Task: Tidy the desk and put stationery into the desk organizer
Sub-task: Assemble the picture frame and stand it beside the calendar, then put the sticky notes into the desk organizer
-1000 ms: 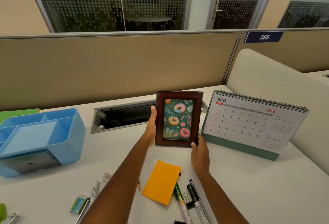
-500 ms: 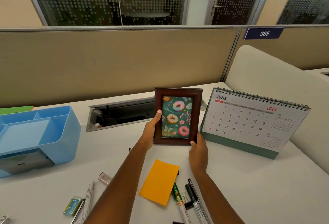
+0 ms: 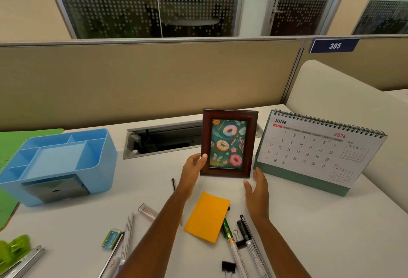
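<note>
**Left hand steadies a picture frame on an office desk**

A person's two bare forearms reach forward over a white desk [image 3: 320,233]; a dark wooden picture frame [image 3: 228,143] with a doughnut print stands upright at the centre of the view, its lower edge at the desk surface. The left hand [image 3: 193,167] grips the frame's left side, thumb curled over the front edge and fingers hidden behind it; the right hand [image 3: 257,186] is spread wide and holds nothing, its fingertips just beside the frame's lower right corner, and whether they touch it cannot be told.

From the frame, a June 2026 desk calendar [image 3: 318,147] stands just beside it at 3 o'clock; a light blue desk organizer [image 3: 100,171] sits well apart at 9 o'clock, with a green folder [image 3: 13,143] behind and under it; a recessed cable tray [image 3: 163,140] lies at 10 o'clock. An orange sticky pad [image 3: 207,217] lies at 6 o'clock between the forearms; pens and markers [image 3: 237,249] and a black binder clip [image 3: 228,266] lie just beyond it at 5 o'clock; more pens [image 3: 128,233], a small eraser [image 3: 111,238] and a green stapler [image 3: 13,250] lie at 7 to 8 o'clock.
</note>
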